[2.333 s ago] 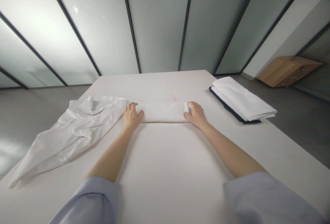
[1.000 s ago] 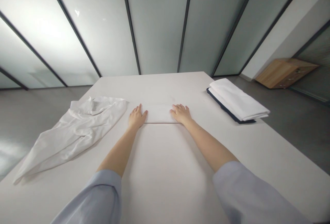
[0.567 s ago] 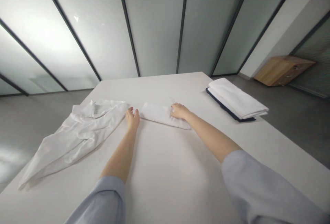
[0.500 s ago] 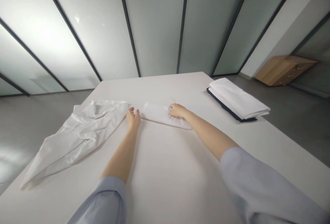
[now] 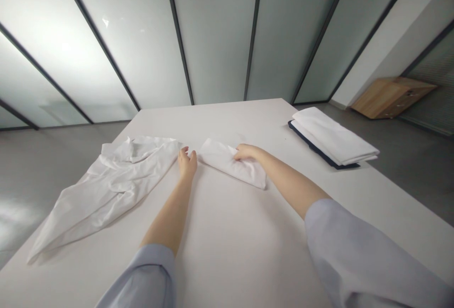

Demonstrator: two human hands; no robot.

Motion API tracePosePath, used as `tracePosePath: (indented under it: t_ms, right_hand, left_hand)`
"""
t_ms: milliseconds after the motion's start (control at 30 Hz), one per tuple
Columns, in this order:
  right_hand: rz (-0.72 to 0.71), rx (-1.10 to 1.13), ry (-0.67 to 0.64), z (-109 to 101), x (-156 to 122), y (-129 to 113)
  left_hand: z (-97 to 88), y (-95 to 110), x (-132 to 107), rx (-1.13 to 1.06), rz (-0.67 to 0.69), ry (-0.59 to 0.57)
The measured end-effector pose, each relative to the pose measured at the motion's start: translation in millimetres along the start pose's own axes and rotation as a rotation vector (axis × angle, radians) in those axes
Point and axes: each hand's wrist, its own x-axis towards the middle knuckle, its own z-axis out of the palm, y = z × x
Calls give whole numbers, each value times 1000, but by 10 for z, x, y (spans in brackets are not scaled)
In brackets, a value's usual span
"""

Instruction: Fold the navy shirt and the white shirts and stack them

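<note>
A small folded white cloth [image 5: 232, 166] lies slanted on the white table [image 5: 227, 232], one end near me on the right. My right hand [image 5: 245, 152] rests on its far edge with the fingers curled into the fabric. My left hand [image 5: 187, 162] lies flat on the table just left of the cloth's left end, fingers stretched out, between it and a crumpled white shirt [image 5: 106, 185].
A stack of folded white cloth on a dark folded piece [image 5: 331, 142] sits near the table's right edge. A wooden cabinet [image 5: 392, 96] stands on the floor at the far right. Frosted glass panels with dark frames line the back.
The folded cloth lay straight across with both hands at its ends. It has since turned, its right end swinging toward me under my right hand, while my left hand slid off its left end.
</note>
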Motion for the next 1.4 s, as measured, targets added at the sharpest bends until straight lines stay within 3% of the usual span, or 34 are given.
tracePosePath:
  t_ms: [233, 333, 567, 667, 900, 1033, 1167, 1400]
  right_hand:
    - [-20, -179, 137, -31, -166, 117]
    - [55, -209, 123, -94, -221, 398]
    - [262, -69, 103, -250, -454, 1322]
    - [290, -57, 151, -246, -604, 1604]
    - [381, -156, 323, -150, -907, 1968]
    - [445, -129, 405, -202, -1076, 2079]
    - [500, -82, 522, -425, -1284, 2204]
    - [633, -56, 755, -1164, -1479, 2565]
  left_hand:
    - [-13, 20, -20, -24, -16, -7]
    - [-11, 6, -17, -10, -15, -1]
    - [-17, 28, -15, -5, -20, -10]
    - [-39, 62, -23, -14, -51, -27]
    - [-122, 126, -33, 35, -67, -53]
    - [-141, 145, -35, 53, -56, -50]
    - [-159, 156, -42, 62, -66, -68]
    - [-199, 177, -54, 65, -112, -66]
